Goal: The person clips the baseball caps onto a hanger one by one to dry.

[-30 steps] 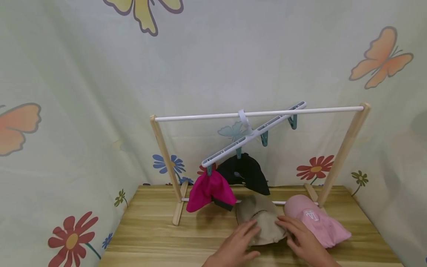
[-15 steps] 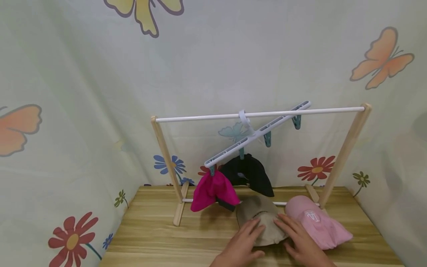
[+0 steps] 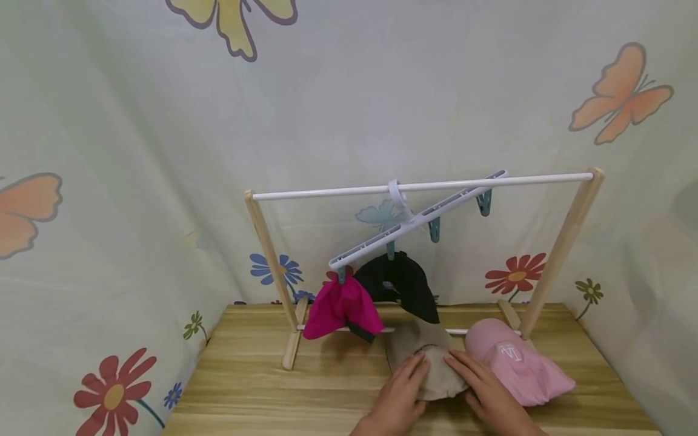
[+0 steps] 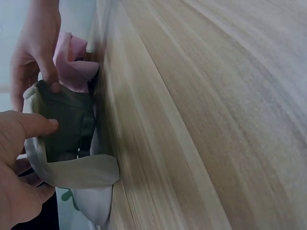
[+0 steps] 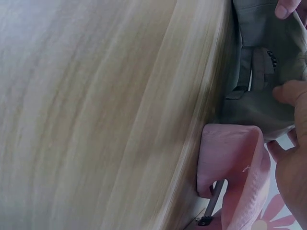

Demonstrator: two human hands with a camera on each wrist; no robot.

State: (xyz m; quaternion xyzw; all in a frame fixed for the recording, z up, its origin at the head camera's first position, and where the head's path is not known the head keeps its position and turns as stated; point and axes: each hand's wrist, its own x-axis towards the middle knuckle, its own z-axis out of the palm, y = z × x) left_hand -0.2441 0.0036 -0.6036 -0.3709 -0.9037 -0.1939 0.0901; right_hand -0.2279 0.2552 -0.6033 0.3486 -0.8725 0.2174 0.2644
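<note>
A beige baseball cap (image 3: 438,380) lies on the table between both hands, its brim pointing away from me. My left hand (image 3: 396,396) grips its near left part, fingers on the outside of the crown. In the left wrist view the left thumb (image 4: 41,126) reaches over the rim into the cap's hollow. On the other side my right hand (image 3: 488,393) holds the crown likewise, its thumb (image 5: 288,92) inside, as the right wrist view shows. A pink baseball cap (image 3: 531,376) with white letters rests just right of the right hand.
Behind stands a rack with a white top rod (image 3: 327,192) and wooden posts (image 3: 561,254). A white clip hanger (image 3: 376,241) hangs slanted from it, holding a magenta cap (image 3: 343,306) and a black cap (image 3: 411,284). Two teal clips (image 3: 434,230) on its right half hold nothing.
The left hand has shifted right, and its thumb, earlier spread out in front, has moved in against the cap. The fingers of both hands have come closer together. The hanger has swayed slightly.
</note>
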